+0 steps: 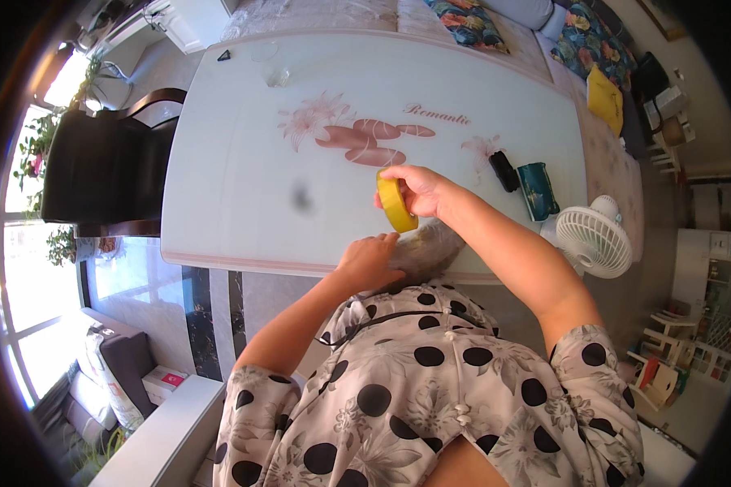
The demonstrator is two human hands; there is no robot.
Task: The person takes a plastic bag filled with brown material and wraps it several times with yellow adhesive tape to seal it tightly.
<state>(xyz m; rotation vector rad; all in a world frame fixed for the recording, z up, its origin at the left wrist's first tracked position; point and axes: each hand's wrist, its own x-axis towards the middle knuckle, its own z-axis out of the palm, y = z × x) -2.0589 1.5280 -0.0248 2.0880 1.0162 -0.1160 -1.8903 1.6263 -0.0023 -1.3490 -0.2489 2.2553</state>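
Observation:
My right hand (423, 190) grips a roll of yellow packing tape (397, 204), held on edge above the white glass tabletop (250, 201). Below it, at the table's near edge, lies a bundle wrapped in clear plastic (429, 246). What the wrap contains is too blurred to name. My left hand (370, 262) rests on the left side of this bundle, its fingertips close under the tape roll. My right forearm hides part of the bundle's right end.
A white fan (594, 237) stands at the table's right corner, near a teal packet (538, 190) and a black case (503, 171). Far left on the table are a drinking glass (277, 77) and a small black object (224, 55). A dark chair (106, 170) adjoins the left edge.

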